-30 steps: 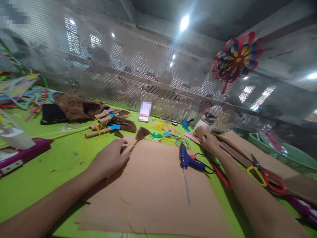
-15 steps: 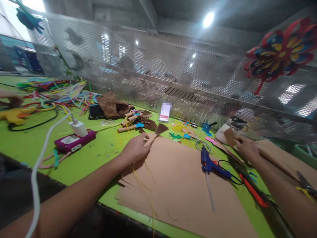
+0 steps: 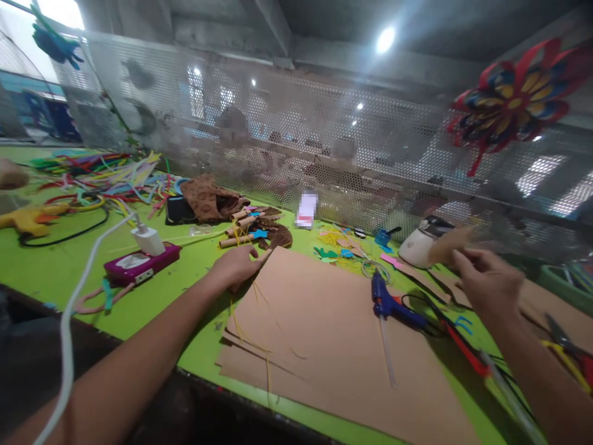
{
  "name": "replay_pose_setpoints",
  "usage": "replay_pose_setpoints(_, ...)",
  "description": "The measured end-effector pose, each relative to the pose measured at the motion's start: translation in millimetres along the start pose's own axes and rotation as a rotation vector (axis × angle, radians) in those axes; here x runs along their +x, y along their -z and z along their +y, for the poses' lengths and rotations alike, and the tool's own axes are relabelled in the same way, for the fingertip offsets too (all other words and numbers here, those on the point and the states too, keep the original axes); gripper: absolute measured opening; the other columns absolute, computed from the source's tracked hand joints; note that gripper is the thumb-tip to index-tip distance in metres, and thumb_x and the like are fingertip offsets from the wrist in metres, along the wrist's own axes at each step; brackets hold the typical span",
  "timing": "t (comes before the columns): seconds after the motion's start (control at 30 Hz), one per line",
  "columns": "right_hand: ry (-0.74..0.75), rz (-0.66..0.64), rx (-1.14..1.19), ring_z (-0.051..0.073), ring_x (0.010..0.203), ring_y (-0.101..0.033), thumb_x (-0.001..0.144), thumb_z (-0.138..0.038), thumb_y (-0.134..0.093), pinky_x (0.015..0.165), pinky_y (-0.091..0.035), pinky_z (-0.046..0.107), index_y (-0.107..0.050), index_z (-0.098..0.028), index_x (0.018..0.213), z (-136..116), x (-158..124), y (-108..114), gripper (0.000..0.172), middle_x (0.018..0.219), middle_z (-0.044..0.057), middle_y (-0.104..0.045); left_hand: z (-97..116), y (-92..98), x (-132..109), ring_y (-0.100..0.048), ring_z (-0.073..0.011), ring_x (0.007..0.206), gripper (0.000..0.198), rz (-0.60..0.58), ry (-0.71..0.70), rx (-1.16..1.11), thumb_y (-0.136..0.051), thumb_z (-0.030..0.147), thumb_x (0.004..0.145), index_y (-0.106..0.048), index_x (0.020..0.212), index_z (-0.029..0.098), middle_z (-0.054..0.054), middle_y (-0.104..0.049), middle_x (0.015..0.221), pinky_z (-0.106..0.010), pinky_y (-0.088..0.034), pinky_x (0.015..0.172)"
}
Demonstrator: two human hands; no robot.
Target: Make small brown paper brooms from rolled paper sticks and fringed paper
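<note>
My left hand (image 3: 237,267) rests low over the green table at the far left corner of a large brown paper sheet (image 3: 319,321). Its thumb and forefinger are apart; the other fingers are mostly hidden under it. Just beyond lie several small brooms of rolled brown paper (image 3: 243,240) with dark fringed ends, some with blue stars. Thin yellow strands (image 3: 245,330) trail across the sheet below this hand. At the right, my right hand (image 3: 491,278) pinches a small piece of brown paper (image 3: 447,246), blurred by motion. A blue glue gun (image 3: 391,303) lies on the sheet.
A purple power strip (image 3: 141,262) with a white plug and cable stands left. Behind are coloured strips (image 3: 106,170), a brown cloth (image 3: 210,196) and a white container (image 3: 414,244). Scissors (image 3: 563,340) lie far right. Another person's hand (image 3: 12,175) shows at the left edge.
The small broom that was in my left hand is out of it, and that hand has shifted left. My right hand has moved right and turned with the brown paper piece.
</note>
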State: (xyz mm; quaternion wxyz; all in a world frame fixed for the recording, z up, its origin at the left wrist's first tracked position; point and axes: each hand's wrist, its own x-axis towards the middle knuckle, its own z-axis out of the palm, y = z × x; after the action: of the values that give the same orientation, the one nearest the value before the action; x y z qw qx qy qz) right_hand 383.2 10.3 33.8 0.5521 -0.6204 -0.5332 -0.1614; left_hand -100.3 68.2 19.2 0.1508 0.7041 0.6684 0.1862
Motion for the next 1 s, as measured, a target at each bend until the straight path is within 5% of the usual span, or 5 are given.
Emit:
replay_pose_setpoints(0.3,0.266,-0.19,0.232,0.022,0.086,-0.068,0.082,-0.027,-0.063,0.078,-0.055,0.036,-0.065,-0.018,0.087,-125,-55,-4,0.01,0.096,0.009,-0.071,42,34.3,-15,-0.06,-0.0215,0.092,0.029,0.272,-0.151,-0.028,-0.043,0.032,0.082,-0.065,0.095,0.018,-0.008,-0.067,0.1,-0.031,-0.043,0.083)
replay_pose_setpoints(0.43,0.526,-0.564,0.326,0.021,0.096,-0.065,0.085,-0.014,-0.056,0.084,-0.052,0.035,-0.062,-0.02,0.085,-163,-67,-4,0.009,0.1,0.009,-0.07,91,38.3,-28,-0.058,-0.0197,0.099,0.032,0.334,-0.734,-0.359,-0.049,0.027,0.082,-0.06,0.108,0.013,-0.011,-0.062,0.112,-0.031,-0.045,0.088)
replay_pose_setpoints(0.6,0.564,-0.827,0.363,0.018,0.093,-0.065,0.087,-0.012,-0.051,0.079,-0.051,0.032,-0.062,-0.021,0.089,-170,-77,-1,0.014,0.1,0.008,-0.069,113,3.7,-33,-0.044,-0.0226,0.121,0.045,0.017,-1.224,-0.292,-0.056,0.012,0.071,-0.058,0.115,0.017,-0.011,-0.054,0.125,-0.038,-0.034,0.104)
replay_pose_setpoints(0.77,0.321,-0.783,0.389,0.019,0.081,-0.065,0.084,-0.02,-0.057,0.075,-0.051,0.033,-0.065,-0.02,0.081,-146,-77,-4,0.009,0.088,0.007,-0.071,98,-25.8,-23,-0.057,-0.018,0.089,0.009,-0.183,-0.955,-0.375,-0.057,0.018,0.075,-0.066,0.078,0.017,-0.006,-0.063,0.088,-0.031,-0.045,0.083)
replay_pose_setpoints(1.0,-0.339,-0.813,0.67,0.01,0.049,-0.046,0.078,-0.038,-0.068,0.048,-0.036,0.023,-0.063,-0.017,0.067,-135,-91,-20,0.024,0.054,-0.002,-0.057,91,-22.1,-24,-0.05,-0.0096,0.06,0.018,-0.562,-0.578,-0.81,-0.064,0.032,0.076,-0.068,0.08,0.015,0.001,-0.06,0.064,-0.022,-0.04,0.058)
